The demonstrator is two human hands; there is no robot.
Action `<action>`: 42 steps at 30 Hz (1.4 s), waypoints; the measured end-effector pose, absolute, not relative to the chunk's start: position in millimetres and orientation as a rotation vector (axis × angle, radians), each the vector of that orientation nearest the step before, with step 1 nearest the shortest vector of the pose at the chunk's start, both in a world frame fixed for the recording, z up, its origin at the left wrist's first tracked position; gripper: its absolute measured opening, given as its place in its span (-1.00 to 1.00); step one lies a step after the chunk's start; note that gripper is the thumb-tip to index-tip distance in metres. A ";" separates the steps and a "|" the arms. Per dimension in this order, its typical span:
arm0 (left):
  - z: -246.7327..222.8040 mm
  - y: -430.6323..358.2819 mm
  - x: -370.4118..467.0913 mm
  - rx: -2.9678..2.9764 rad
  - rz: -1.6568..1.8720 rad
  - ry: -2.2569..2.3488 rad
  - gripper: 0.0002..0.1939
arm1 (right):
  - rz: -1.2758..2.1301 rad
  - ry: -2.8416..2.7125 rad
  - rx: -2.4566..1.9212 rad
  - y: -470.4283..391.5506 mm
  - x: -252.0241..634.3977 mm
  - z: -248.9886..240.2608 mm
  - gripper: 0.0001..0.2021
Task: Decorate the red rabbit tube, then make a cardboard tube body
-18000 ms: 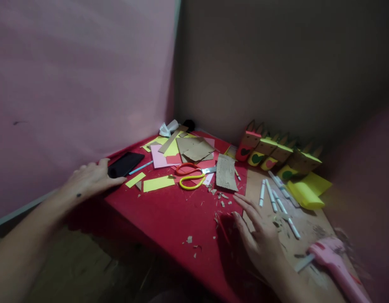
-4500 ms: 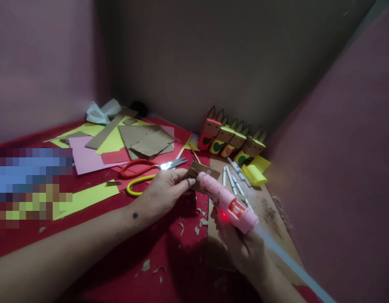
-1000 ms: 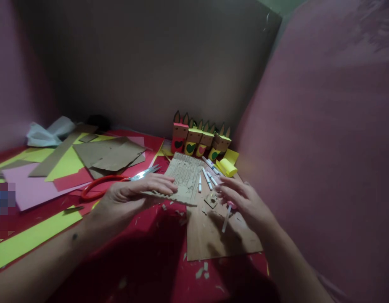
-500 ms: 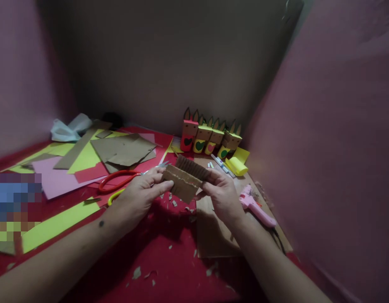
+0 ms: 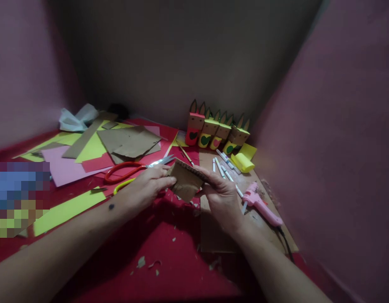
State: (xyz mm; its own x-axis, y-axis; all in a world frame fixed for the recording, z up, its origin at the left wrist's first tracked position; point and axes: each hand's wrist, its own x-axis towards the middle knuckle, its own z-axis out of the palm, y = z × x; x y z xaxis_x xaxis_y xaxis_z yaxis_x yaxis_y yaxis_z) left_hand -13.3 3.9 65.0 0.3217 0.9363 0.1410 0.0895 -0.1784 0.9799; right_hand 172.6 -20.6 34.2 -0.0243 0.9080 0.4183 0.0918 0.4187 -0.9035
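A small brown cardboard piece (image 5: 186, 180) with a corrugated upper edge is held between both hands, above the red surface. My left hand (image 5: 153, 183) pinches its left side, thumb on the near face. On its right side, my right hand (image 5: 221, 193) grips the edge, with some fingers hidden behind the card. Red-handled scissors (image 5: 126, 170) lie just behind my left hand, blades pointing right. A pink glue gun (image 5: 262, 206) rests on a cardboard sheet (image 5: 213, 235) to the right of my right hand.
Cardboard box figures (image 5: 196, 126) with pointed ears stand against the back wall. Markers (image 5: 227, 162) and a yellow paper roll (image 5: 243, 162) lie before them. Coloured paper (image 5: 66, 168) and cardboard scraps (image 5: 129, 143) spread over the left. A pencil-like stick (image 5: 184, 152) lies behind the held piece.
The held cardboard has tilted, so its corrugated part now shows only as a thin edge. The glue line has gone from sight. The view has shifted slightly.
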 end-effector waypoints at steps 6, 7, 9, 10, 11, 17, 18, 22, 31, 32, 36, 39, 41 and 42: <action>69.8 1.7 -10.8 1.506 0.903 0.989 -0.85 | 0.747 -1.586 -0.956 -23.4 174.3 33.3 -0.45; 70.4 1.6 -10.4 1.524 0.901 1.021 -0.85 | 0.733 -1.608 -0.954 -24.0 174.5 34.0 -0.44; 70.3 2.0 -10.0 1.533 0.890 1.055 -0.84 | 0.705 -1.655 -0.951 -25.1 174.7 35.5 -0.43; 69.6 2.3 -10.0 1.525 0.887 1.051 -0.83 | 0.693 -1.681 -0.952 -25.6 174.8 36.2 -0.42; 68.7 2.6 -10.0 1.513 0.886 1.037 -0.81 | 0.680 -1.705 -0.954 -26.0 174.9 36.8 -0.41; 65.2 -0.8 -10.4 1.453 0.936 1.013 -0.81 | 0.641 -1.776 -0.969 -26.6 176.7 36.9 -0.41; 65.1 -1.8 -10.3 1.439 0.948 1.013 -0.81 | 0.632 -1.785 -0.972 -26.4 177.4 36.4 -0.41; 63.3 -2.8 -9.3 1.403 0.946 0.934 -0.81 | 0.534 -1.847 -0.968 -25.8 180.9 34.2 -0.42; 52.0 10.6 -12.2 1.266 0.898 0.620 -0.87 | 0.293 -1.987 -0.996 -27.5 182.6 31.7 -0.47; 52.1 11.5 -12.7 1.281 0.884 0.611 -0.86 | 0.284 -1.992 -1.008 -27.8 182.6 31.9 -0.46; 51.4 14.0 -12.9 1.360 0.874 0.656 -0.80 | 0.255 -2.017 -1.037 -29.1 183.3 33.0 -0.38; 47.7 15.5 -10.0 1.284 0.887 0.669 -0.77 | 0.208 -2.033 -1.057 -29.2 183.7 33.1 -0.37; 45.8 15.9 -7.5 1.247 0.897 0.681 -0.78 | 0.210 -2.036 -1.058 -28.3 183.4 32.5 -0.39; 45.6 15.7 -6.4 1.239 0.904 0.697 -0.80 | 0.226 -2.033 -1.057 -27.7 183.0 32.1 -0.40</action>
